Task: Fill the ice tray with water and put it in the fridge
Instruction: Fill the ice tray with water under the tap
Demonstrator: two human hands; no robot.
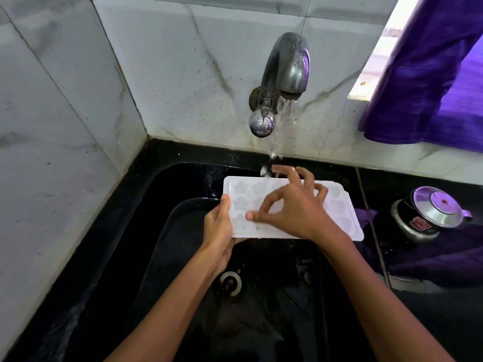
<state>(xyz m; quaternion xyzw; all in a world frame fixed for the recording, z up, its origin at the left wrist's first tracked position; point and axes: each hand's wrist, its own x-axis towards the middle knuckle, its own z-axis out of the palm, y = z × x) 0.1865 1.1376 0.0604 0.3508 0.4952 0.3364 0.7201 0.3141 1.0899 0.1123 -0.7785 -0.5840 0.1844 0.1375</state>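
A white ice tray (339,212) with star- and heart-shaped cells is held level over the black sink (162,246). My left hand (218,236) grips its near-left edge, thumb on top. Over the tray's middle lies my right hand (295,205), fingers spread and touching the cells, holding nothing. Water (283,121) streams from the steel tap (286,66) on the wall and falls at the tray's far edge, by my right fingertips.
The sink's drain (230,283) is below the tray. A steel pressure cooker (428,212) stands on the black counter at the right, with purple cloth (431,74) hanging above it. Marble-tiled walls close the left and back.
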